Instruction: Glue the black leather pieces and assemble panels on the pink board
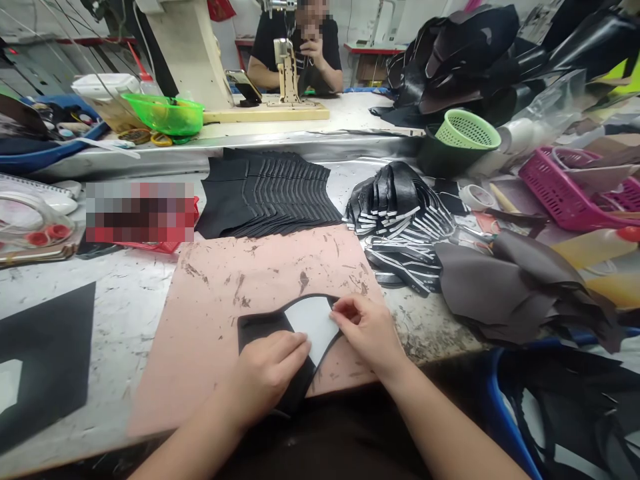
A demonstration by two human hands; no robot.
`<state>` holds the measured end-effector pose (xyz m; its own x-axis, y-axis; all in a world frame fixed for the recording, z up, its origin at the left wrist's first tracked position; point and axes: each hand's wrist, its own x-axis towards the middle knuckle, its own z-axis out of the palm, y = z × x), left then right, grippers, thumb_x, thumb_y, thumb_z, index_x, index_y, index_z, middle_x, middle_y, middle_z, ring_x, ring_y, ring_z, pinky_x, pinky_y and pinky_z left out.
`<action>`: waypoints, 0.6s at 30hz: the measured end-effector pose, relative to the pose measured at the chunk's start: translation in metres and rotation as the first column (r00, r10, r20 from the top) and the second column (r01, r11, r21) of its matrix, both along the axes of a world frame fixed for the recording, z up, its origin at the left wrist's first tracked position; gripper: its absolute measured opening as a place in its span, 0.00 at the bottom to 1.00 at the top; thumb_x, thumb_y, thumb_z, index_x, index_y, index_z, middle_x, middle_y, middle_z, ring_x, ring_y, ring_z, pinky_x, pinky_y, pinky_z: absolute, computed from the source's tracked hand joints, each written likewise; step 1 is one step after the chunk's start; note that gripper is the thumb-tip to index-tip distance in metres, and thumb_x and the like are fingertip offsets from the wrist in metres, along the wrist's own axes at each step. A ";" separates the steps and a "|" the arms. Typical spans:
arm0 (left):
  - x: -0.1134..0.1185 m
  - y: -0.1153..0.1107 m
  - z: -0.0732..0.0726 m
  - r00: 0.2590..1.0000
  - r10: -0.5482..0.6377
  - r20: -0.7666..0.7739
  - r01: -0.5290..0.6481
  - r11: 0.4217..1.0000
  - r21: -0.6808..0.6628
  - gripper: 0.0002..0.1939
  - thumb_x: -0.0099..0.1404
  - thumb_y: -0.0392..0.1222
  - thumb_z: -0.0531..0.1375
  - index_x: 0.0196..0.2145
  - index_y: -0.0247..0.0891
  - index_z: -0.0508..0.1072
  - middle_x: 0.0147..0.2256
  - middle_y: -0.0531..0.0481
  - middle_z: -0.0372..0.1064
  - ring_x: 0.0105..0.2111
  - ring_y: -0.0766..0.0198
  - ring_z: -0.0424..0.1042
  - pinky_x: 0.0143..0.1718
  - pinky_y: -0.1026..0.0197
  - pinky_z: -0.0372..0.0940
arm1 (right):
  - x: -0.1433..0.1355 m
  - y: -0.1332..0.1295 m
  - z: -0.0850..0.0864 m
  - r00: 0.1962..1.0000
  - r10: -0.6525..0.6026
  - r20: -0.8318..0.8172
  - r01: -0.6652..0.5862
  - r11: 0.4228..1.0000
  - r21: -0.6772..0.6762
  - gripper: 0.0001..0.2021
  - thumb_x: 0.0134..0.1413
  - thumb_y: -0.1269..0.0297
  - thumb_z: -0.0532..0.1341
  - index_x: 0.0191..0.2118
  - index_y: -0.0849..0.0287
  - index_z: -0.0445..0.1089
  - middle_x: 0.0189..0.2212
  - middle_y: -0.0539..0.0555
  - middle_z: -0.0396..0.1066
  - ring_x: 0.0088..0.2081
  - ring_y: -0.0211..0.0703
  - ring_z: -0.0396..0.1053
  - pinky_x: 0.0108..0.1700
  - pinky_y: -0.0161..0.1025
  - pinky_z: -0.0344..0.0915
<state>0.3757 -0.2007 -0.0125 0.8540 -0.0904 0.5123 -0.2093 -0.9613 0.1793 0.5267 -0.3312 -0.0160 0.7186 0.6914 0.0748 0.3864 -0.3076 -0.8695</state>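
Under my hands on the head view lies a pink mat (240, 313), scuffed with dark marks, on the grey worktop (115, 300). On its near edge sits a black piece (260, 327) with a white liner (315, 323) laid on top. My left hand (267, 373) lies flat on the piece, fingers together, pressing down on the liner's left edge. My right hand (367, 327) pinches the liner's upper right corner between thumb and fingertips; neither hand is lifted off the mat.

Just beyond the hands, past the mat's far edge, a fanned stack of black pieces (270, 193) lies flat. To the right of it, beyond my right hand, is a heap of black strips with white edges (400, 213). Right of my right hand lies a pile of brown leather (510, 280). Farther right stand a green basket (467, 130) and a pink basket (565, 187). Far to the left of my left hand, a black sheet (45, 353) lies on the worktop. Across the worktop, a person (300, 53) sits behind a sewing machine (286, 70).
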 end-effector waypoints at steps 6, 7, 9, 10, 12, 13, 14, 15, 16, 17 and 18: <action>0.000 0.001 -0.002 1.000 -0.001 0.004 0.001 1.000 0.017 0.09 0.63 0.28 0.52 0.39 0.30 0.70 0.36 0.43 0.72 0.34 0.62 0.71 0.32 0.62 0.69 | 0.002 0.000 -0.001 0.999 0.040 0.014 -0.040 0.999 0.010 0.01 0.47 0.69 0.59 0.28 0.57 0.67 0.24 0.49 0.71 0.27 0.39 0.68 0.29 0.36 0.66; 0.000 0.001 -0.002 1.000 -0.003 0.003 0.003 1.000 0.017 0.09 0.63 0.28 0.52 0.39 0.30 0.70 0.36 0.43 0.72 0.34 0.61 0.71 0.32 0.61 0.69 | 0.002 0.000 -0.001 0.999 0.045 0.007 -0.045 0.999 0.009 0.01 0.47 0.69 0.59 0.28 0.57 0.67 0.24 0.49 0.70 0.27 0.39 0.68 0.29 0.36 0.66; 0.000 0.000 -0.002 1.000 -0.008 0.002 0.008 1.000 0.018 0.09 0.63 0.28 0.51 0.39 0.30 0.70 0.36 0.43 0.72 0.34 0.62 0.71 0.32 0.62 0.69 | 0.003 -0.001 -0.003 0.999 0.054 -0.004 -0.054 0.999 0.003 0.01 0.47 0.69 0.59 0.28 0.57 0.67 0.25 0.49 0.70 0.27 0.39 0.68 0.29 0.35 0.66; 0.001 0.000 -0.002 1.000 -0.011 0.002 0.011 1.000 0.018 0.09 0.63 0.28 0.51 0.39 0.30 0.69 0.36 0.43 0.72 0.34 0.62 0.71 0.32 0.62 0.69 | 0.003 -0.001 -0.003 0.998 0.057 -0.006 -0.057 0.998 -0.001 0.01 0.47 0.69 0.59 0.28 0.57 0.67 0.25 0.49 0.70 0.27 0.39 0.68 0.30 0.35 0.66; 0.001 0.000 -0.001 1.000 -0.013 -0.002 0.013 1.000 0.016 0.09 0.63 0.28 0.51 0.39 0.30 0.69 0.36 0.43 0.72 0.34 0.62 0.71 0.31 0.62 0.69 | 0.003 -0.002 -0.003 0.998 0.064 -0.003 -0.064 0.998 -0.012 0.01 0.47 0.70 0.59 0.28 0.58 0.67 0.25 0.49 0.70 0.27 0.39 0.68 0.30 0.35 0.66; 0.001 0.000 -0.001 1.000 -0.013 -0.005 0.014 1.000 0.015 0.09 0.63 0.28 0.51 0.39 0.30 0.69 0.36 0.43 0.72 0.34 0.62 0.71 0.31 0.62 0.69 | 0.003 -0.002 -0.002 0.998 0.068 -0.001 -0.068 0.998 -0.018 0.01 0.47 0.70 0.58 0.28 0.58 0.67 0.25 0.50 0.70 0.28 0.39 0.68 0.30 0.36 0.66; 0.001 0.000 0.000 1.000 -0.014 -0.008 0.014 1.000 0.014 0.09 0.63 0.28 0.51 0.39 0.31 0.69 0.36 0.43 0.72 0.34 0.62 0.71 0.31 0.62 0.69 | 0.003 -0.002 -0.002 0.997 0.072 -0.001 -0.072 0.997 -0.024 0.02 0.47 0.70 0.58 0.28 0.57 0.67 0.25 0.50 0.70 0.27 0.39 0.68 0.30 0.36 0.66; 0.001 0.000 0.000 1.000 -0.014 -0.009 0.014 1.000 0.013 0.09 0.63 0.29 0.51 0.39 0.31 0.69 0.36 0.43 0.72 0.34 0.62 0.71 0.31 0.62 0.69 | 0.002 -0.001 -0.001 0.997 0.074 -0.003 -0.074 0.997 -0.030 0.02 0.47 0.70 0.58 0.28 0.57 0.67 0.25 0.50 0.70 0.27 0.39 0.68 0.29 0.36 0.66; 0.001 0.000 0.000 1.000 -0.015 -0.010 0.015 1.000 0.012 0.09 0.63 0.29 0.51 0.39 0.31 0.69 0.36 0.44 0.72 0.34 0.62 0.70 0.31 0.62 0.69 | 0.002 -0.001 0.000 0.997 0.075 -0.004 -0.075 0.997 -0.035 0.02 0.47 0.70 0.58 0.28 0.57 0.67 0.25 0.50 0.70 0.27 0.39 0.68 0.29 0.36 0.66; 0.001 0.000 0.001 1.000 -0.015 -0.006 0.015 1.000 0.011 0.09 0.63 0.29 0.51 0.39 0.31 0.69 0.36 0.44 0.72 0.34 0.62 0.70 0.31 0.62 0.69 | 0.002 -0.001 0.000 0.997 0.075 -0.004 -0.075 0.996 -0.041 0.02 0.47 0.70 0.57 0.28 0.57 0.66 0.25 0.50 0.70 0.27 0.39 0.67 0.29 0.36 0.66; 0.002 0.000 0.001 1.000 -0.017 -0.004 0.017 1.000 0.010 0.09 0.63 0.29 0.51 0.39 0.31 0.69 0.36 0.44 0.72 0.34 0.63 0.70 0.31 0.62 0.69 | 0.002 -0.001 0.001 0.997 0.074 -0.004 -0.074 0.996 -0.047 0.02 0.47 0.70 0.57 0.28 0.57 0.66 0.25 0.50 0.69 0.27 0.38 0.67 0.29 0.36 0.66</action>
<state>0.3772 -0.2010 -0.0118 0.8544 -0.1101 0.5078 -0.2249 -0.9594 0.1703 0.5286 -0.3322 -0.0153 0.6652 0.7457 0.0392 0.4076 -0.3186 -0.8558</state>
